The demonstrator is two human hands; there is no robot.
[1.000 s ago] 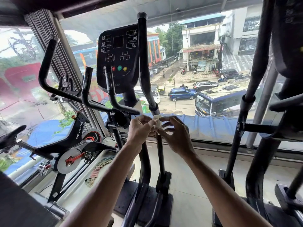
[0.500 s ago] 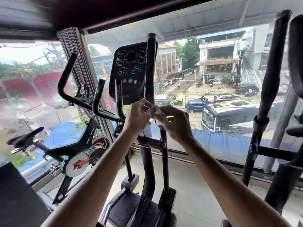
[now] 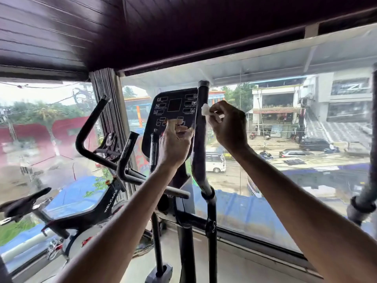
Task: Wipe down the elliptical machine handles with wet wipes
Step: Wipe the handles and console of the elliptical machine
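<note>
Crumpled white wet wipe (image 3: 205, 109) pinched in right hand (image 3: 228, 127), pressed against upper part of tall black upright elliptical handle (image 3: 201, 144); left hand (image 3: 175, 146) loosely curled, holding nothing, before black console panel (image 3: 173, 106).

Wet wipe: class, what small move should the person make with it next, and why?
Probably press the wipe against the tall black handle and draw it downward. The right hand pinches the wipe right at the handle's edge, near its top, so most of the handle's length lies below it.
</note>
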